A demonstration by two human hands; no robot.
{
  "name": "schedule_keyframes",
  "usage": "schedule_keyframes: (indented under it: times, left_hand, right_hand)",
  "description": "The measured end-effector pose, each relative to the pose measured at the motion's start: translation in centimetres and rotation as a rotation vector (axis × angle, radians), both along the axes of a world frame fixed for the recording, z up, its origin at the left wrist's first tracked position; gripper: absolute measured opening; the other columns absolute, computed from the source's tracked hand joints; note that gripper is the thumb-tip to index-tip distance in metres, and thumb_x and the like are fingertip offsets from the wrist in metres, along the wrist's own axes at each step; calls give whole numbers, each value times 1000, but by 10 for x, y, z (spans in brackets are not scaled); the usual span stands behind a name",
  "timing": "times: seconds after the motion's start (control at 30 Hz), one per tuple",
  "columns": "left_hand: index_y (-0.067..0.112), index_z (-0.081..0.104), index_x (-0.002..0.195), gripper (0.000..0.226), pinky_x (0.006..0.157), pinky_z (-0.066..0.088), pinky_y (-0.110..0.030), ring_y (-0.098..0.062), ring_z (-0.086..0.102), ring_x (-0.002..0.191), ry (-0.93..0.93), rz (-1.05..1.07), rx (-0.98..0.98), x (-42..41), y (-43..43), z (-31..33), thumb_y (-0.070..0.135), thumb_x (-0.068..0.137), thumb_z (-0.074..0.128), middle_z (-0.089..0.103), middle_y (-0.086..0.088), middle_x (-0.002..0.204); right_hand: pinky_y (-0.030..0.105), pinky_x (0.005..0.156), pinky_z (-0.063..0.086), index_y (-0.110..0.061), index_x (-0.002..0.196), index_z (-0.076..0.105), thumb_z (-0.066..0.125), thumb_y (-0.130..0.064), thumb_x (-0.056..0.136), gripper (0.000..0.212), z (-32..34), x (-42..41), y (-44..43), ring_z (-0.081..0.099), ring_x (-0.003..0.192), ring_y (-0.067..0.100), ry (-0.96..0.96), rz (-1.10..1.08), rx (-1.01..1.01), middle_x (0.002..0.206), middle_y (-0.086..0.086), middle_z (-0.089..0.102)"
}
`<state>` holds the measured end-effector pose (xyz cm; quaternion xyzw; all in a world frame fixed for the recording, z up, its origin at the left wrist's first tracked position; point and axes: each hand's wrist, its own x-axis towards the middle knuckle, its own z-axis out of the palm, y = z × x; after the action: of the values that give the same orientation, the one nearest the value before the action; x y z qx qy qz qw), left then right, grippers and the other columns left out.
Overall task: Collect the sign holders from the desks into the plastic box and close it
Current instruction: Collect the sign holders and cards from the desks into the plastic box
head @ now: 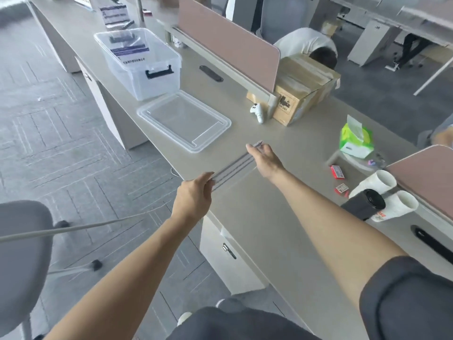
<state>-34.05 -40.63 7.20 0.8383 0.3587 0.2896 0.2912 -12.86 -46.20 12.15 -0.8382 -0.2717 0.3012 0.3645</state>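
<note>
Above the desk [257, 229], left hand [193, 195] and right hand [266, 159] grip opposite ends of clear holders [232, 168]; lid [183, 121] lies beside box [157, 79].

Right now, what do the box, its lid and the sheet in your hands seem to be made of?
Box: clear glossy plastic; its walls are see-through. Lid: the same plastic, slightly frosted; the desk shows through. Sign holder: probably clear acrylic, since the desk shows through and its edges read grey, though it is blurred.
</note>
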Motion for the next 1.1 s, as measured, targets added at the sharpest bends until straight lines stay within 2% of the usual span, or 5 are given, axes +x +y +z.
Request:
schedule_keyframes:
  times: [0.27, 0.43, 0.57, 1.0, 1.1]
  left_hand:
    - [19, 66, 116, 24, 62, 46, -32, -36, 64, 70, -31, 177, -13, -62, 110, 0, 20, 96, 52, 71, -9, 74]
    - [21, 65, 111, 20, 59, 45, -31, -32, 64, 68, -16, 273, -39, -74, 198, -1, 23, 97, 52, 69, -5, 73]
    - [22, 66, 113, 21, 60, 51, -32, -29, 67, 69, -10, 321, -25, -78, 270, 7, 23, 96, 54, 73, -6, 78]
    - [18, 68, 110, 20, 50, 39, -26, -30, 60, 53, -76, 331, 47, -110, 481, 18, 20, 96, 54, 67, -5, 64]
    - [18, 67, 109, 19, 52, 33, -24, -33, 63, 61, -88, 272, 51, -117, 530, 24, 21, 97, 53, 69, -9, 69]
  right_hand:
    - [38, 76, 50, -24, 137, 39, 55, -65, 83, 70, -4, -57, 154, 53, 116, 28, 281, 62, 65, 137, 3, 46]
    - [54, 104, 43, -22, 142, 33, 54, -65, 81, 77, -10, -73, 257, 47, 126, 31, 219, 143, 114, 149, 7, 39]
    - [53, 97, 49, -20, 135, 36, 53, -55, 89, 61, -4, -77, 340, 52, 94, 18, 268, 170, 119, 133, 7, 45]
    - [36, 66, 51, -30, 129, 31, 68, -56, 71, 74, 5, -117, 553, 49, 114, 26, 317, 137, 214, 141, 7, 35]
    - [43, 77, 54, -29, 134, 30, 68, -57, 71, 79, 16, -125, 592, 50, 110, 25, 247, 84, 235, 140, 7, 35]
